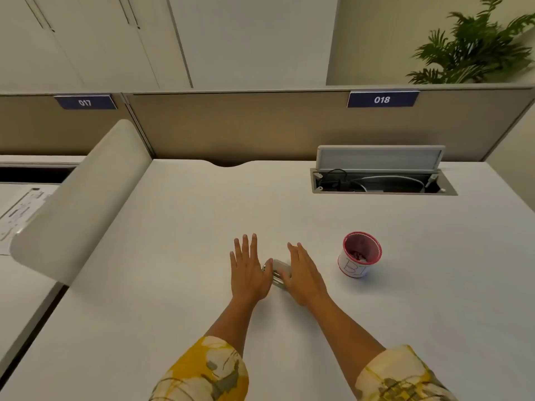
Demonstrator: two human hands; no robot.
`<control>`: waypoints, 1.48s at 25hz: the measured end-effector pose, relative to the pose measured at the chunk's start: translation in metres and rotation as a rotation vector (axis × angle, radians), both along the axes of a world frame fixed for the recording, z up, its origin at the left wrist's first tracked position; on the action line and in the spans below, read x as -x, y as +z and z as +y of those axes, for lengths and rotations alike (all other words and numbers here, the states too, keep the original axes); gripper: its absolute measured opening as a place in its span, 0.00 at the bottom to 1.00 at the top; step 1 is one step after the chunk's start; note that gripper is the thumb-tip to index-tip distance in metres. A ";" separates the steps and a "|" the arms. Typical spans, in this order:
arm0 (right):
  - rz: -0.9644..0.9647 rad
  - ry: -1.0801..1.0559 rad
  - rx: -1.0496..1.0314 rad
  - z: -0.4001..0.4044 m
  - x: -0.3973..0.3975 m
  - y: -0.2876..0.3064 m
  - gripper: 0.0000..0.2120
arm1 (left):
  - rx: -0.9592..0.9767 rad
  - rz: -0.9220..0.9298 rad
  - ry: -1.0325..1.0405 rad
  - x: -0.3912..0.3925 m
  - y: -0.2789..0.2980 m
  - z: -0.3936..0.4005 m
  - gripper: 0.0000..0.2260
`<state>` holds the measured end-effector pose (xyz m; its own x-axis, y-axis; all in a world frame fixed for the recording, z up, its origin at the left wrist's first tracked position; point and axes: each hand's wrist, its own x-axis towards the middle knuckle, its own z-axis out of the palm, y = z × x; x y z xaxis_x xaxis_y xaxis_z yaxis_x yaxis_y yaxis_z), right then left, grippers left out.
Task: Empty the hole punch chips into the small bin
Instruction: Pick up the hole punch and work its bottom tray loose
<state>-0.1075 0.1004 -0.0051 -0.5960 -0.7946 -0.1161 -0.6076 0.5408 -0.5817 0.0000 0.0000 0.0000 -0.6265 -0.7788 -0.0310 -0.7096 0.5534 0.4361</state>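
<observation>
Head view, low centre of frame: left hand (248,273) flat, fingers (245,247) spread and straight, palm down on desk (179,256); thumb edge touching left end of punch (278,272). Right hand (304,274) likewise open, fingers together and extended, angled toward upper left, inner edge against right side of punch. Neither hand closed around anything; punch merely flanked, lying on desk between both, only its pale top and metal edge visible. Grip from below: cannot tell.

Right of hands, apart from them: bin (359,254), a small white cup with red rim, upright, letters on its side, dark reddish bits at bottom.

Upper right of frame: cable tray (382,183) recessed in desk, lid raised, wires inside. Behind it, partition (260,125) carrying blue tags (382,99) reading 018 and, upper left, 017. Plant (474,44) in top right corner. Curved divider (84,198) at left, papers beyond it. Yellow patterned sleeves (208,371) along bottom edge.
</observation>
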 end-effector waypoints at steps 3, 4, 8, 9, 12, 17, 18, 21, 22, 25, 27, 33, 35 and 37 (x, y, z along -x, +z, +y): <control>-0.132 0.039 -0.023 -0.002 -0.005 -0.003 0.38 | -0.116 -0.118 -0.052 -0.003 -0.007 -0.002 0.33; -0.155 0.049 -0.034 -0.002 -0.006 -0.005 0.38 | -0.151 -0.157 -0.075 -0.005 -0.009 -0.003 0.32; -0.013 0.068 -0.058 -0.007 -0.005 -0.008 0.26 | -0.197 -0.211 -0.102 -0.004 -0.016 -0.003 0.27; -0.005 0.052 -0.058 -0.009 -0.005 -0.007 0.23 | -0.219 -0.189 -0.089 -0.004 -0.018 -0.002 0.26; -0.012 0.018 -0.050 -0.011 -0.006 -0.008 0.21 | -0.318 -0.086 -0.049 -0.005 -0.024 -0.001 0.24; -0.202 -0.137 0.103 -0.005 -0.007 -0.012 0.22 | -0.309 0.154 0.088 -0.004 -0.023 0.002 0.14; -0.234 -0.181 0.135 -0.004 -0.008 -0.013 0.22 | -0.351 0.212 0.135 -0.002 -0.022 0.003 0.13; -0.351 -0.290 0.251 -0.002 -0.013 -0.012 0.21 | -0.660 0.404 0.281 0.005 -0.016 0.009 0.09; -0.376 -0.316 0.289 -0.002 -0.015 -0.010 0.21 | -0.745 0.455 0.314 0.008 -0.014 0.011 0.08; -0.443 -0.358 0.409 0.002 -0.014 -0.003 0.21 | -0.882 0.575 0.325 0.016 -0.006 0.015 0.10; -0.565 -0.380 0.455 0.007 -0.004 0.004 0.20 | -0.900 0.617 0.293 0.018 -0.002 0.014 0.10; -0.917 -0.340 0.430 0.007 0.038 0.027 0.16 | -1.015 0.707 0.219 0.015 0.004 0.017 0.10; -0.892 -0.348 0.425 0.007 0.044 0.028 0.15 | -1.018 0.701 0.182 0.014 0.007 0.019 0.11; -0.895 -0.361 0.429 0.009 0.047 0.028 0.14 | -1.014 0.681 0.133 0.014 0.011 0.021 0.12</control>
